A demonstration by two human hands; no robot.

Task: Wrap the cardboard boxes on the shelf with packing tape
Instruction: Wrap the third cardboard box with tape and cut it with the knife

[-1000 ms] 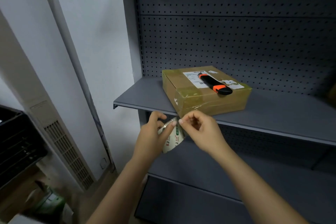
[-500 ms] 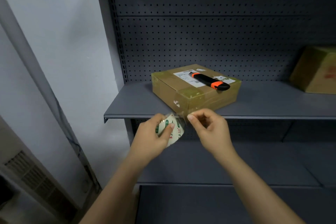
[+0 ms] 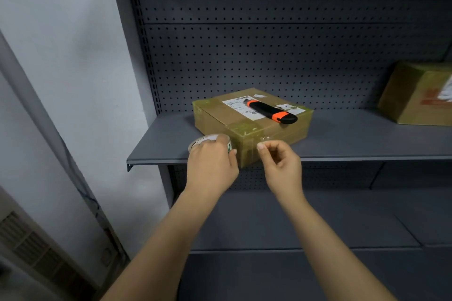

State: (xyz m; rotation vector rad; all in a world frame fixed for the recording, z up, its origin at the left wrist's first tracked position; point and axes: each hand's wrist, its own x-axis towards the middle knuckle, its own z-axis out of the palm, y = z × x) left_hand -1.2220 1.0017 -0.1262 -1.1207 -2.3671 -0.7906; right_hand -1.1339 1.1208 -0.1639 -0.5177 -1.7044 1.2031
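Cardboard box [image 3: 247, 127] is set near the grey shelf's [image 3: 166, 146] front edge. Tape roll [image 3: 204, 140] is gripped by left hand [image 3: 212, 162] against the box's near corner. Tape end [image 3: 264, 140] is pinched by right hand [image 3: 282, 166] just beside.

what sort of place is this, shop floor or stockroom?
Likely a stockroom or packing area: grey metal shelf with perforated back panel, taped cardboard box bearing a shipping label, utility knife on top, tape roll in the left hand.
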